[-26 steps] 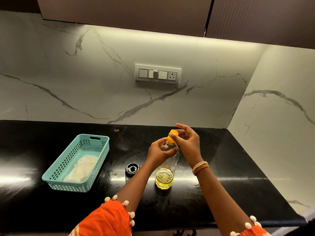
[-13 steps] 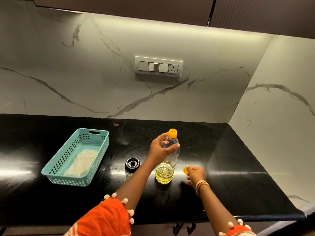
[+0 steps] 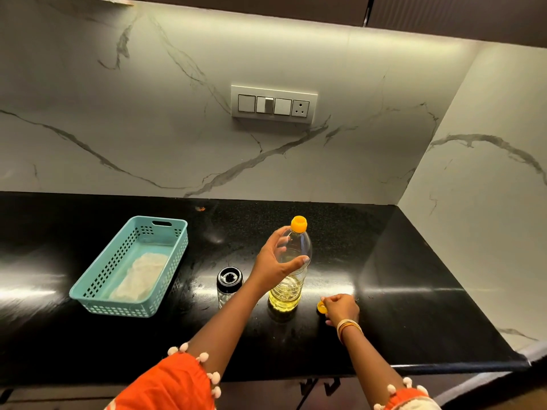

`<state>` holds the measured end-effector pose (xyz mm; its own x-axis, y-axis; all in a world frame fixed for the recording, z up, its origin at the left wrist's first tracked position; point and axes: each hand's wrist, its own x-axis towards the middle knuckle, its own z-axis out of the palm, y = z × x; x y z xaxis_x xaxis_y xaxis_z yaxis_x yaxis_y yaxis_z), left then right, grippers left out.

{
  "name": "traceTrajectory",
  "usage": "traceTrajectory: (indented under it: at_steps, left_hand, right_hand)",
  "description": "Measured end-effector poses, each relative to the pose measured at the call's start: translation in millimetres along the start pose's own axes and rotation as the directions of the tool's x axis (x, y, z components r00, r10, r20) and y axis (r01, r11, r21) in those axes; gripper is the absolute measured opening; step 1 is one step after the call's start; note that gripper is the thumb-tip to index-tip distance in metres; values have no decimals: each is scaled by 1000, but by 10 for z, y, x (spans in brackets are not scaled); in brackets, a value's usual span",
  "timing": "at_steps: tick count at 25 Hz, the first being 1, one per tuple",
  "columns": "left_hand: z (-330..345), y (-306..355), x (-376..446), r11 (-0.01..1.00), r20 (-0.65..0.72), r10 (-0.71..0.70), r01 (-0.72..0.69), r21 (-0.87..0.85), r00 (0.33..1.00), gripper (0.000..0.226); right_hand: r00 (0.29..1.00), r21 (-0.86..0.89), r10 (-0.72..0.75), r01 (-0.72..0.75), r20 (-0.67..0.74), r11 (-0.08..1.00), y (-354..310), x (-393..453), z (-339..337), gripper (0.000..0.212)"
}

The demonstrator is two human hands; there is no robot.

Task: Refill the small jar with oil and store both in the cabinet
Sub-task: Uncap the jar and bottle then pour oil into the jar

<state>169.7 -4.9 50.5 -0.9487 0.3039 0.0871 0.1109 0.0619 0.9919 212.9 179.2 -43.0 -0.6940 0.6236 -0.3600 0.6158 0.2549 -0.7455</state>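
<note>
A clear plastic oil bottle [image 3: 288,291] with an orange neck ring stands upright on the black counter [image 3: 414,291], yellow oil filling its lower part. My left hand [image 3: 273,263] grips its upper body. To its right, my right hand [image 3: 340,307] pinches the small orange cap [image 3: 321,306] low against the counter. The small glass jar [image 3: 228,287] with a black lid stands just left of the bottle, partly behind my left forearm.
A teal perforated basket [image 3: 97,297] with a white cloth inside sits at the left. Marble walls close off the back and the right side. Dark upper cabinets [image 3: 444,16] hang overhead. The counter's front edge runs below my arms.
My right hand took the orange cap off the bottle top and carried it down to the counter right of the bottle. My left hand kept its grip on the bottle.
</note>
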Motion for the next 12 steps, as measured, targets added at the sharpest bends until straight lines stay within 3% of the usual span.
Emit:
traceTrajectory:
  at_steps: [3, 5, 9, 12]
  left_hand:
    - [-58, -142, -127, 995, 30, -22, 19, 96, 999, 81]
    - [-113, -293, -255, 985, -30, -94, 98, 144, 995, 77]
    - [-190, -542, -561, 960, -167, -223, 246, 133, 961, 56]
    - [-272, -661, -749, 950, -214, -244, 277, 141, 946, 32]
  right_hand:
    - [993, -55, -70, 65, -94, 996, -17, -84, 16, 19]
    - [985, -40, -121, 117, -122, 992, -66, -207, 44, 14]
    - [992, 145, -88, 100, -90, 984, -160, -555, 256, 8]
    - [996, 233, -79, 67, 41, 970, -220, -880, 548, 3]
